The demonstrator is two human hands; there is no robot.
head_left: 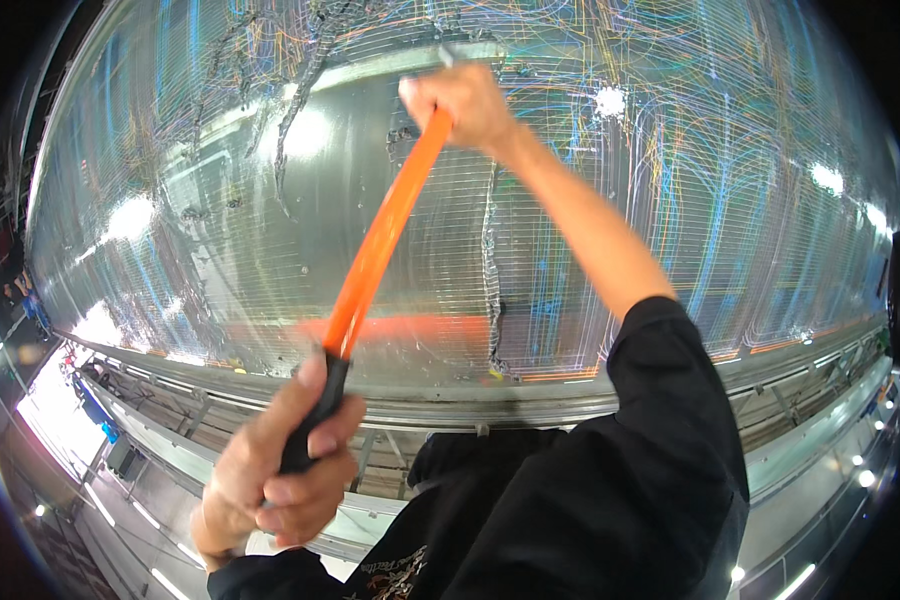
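Observation:
A long-handled tool with an orange shaft [378,245] and a black grip slants up and away across a shiny surface. Low on the left, my left hand [288,465] is closed round the black grip. Farther up, my right hand [460,105], blurred by motion, is wrapped round the shaft near its far end. Just beyond those fingers a small grey piece pokes out; the tool's head is otherwise hidden or smeared. Beneath lies a broad glossy panel [350,250], bare grey-green in the middle and marked with many fine coloured lines around it.
Dark, crumpled strips of residue [492,270] lie in ragged lines on the panel. Bright lamp reflections [130,218] spot its surface. Along the near side runs a metal frame [530,400] with rails, close to my body. Blue items [108,430] show at the lower left.

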